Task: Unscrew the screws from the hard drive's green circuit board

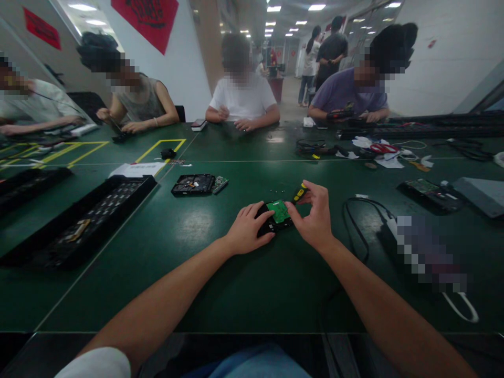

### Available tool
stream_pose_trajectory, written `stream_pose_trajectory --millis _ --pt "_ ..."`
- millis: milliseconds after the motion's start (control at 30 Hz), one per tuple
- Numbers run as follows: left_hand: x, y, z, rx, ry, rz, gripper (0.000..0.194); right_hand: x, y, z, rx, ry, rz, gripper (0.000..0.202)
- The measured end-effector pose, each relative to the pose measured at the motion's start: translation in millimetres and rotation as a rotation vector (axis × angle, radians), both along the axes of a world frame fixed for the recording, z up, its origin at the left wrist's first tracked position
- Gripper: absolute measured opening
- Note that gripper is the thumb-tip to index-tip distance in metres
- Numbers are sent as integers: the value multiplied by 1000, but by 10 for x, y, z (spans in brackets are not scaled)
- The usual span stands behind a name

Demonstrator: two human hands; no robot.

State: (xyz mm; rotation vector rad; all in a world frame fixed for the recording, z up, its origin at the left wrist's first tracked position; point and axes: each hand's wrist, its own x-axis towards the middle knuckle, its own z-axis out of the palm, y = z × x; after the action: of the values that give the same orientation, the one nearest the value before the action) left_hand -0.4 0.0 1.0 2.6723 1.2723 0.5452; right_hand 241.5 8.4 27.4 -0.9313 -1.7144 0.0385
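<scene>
A black device with a green circuit board (279,211) lies on the green table (220,294) in front of me. My left hand (249,229) grips its left side, thumb at the near edge and fingers over the far edge and the board. My right hand (314,216) is closed round a black and yellow screwdriver (300,192), which slants over the board's right side. Its tip is hidden by the fingers. A few tiny bits (277,191), too small to name, lie just beyond the device.
An opened black drive (193,185) and a loose board (220,184) lie left of centre. Long black trays (84,223) stand at the left. Cables (356,223), a pixelated object (429,254) and another device (427,194) are at the right. People sit across the table.
</scene>
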Motion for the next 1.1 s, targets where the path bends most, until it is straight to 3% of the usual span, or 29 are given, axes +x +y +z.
stream_pose_trajectory --millis 367,600,1100 --pt "8 -4 3 2 0 4 69 3 6 -12 -39 16 62 72" --pt "0 -3 -6 4 -1 3 70 6 -9 33 5 -13 -2 64" --pt "-6 1 -7 3 0 3 70 -5 3 11 -6 -19 -45 72"
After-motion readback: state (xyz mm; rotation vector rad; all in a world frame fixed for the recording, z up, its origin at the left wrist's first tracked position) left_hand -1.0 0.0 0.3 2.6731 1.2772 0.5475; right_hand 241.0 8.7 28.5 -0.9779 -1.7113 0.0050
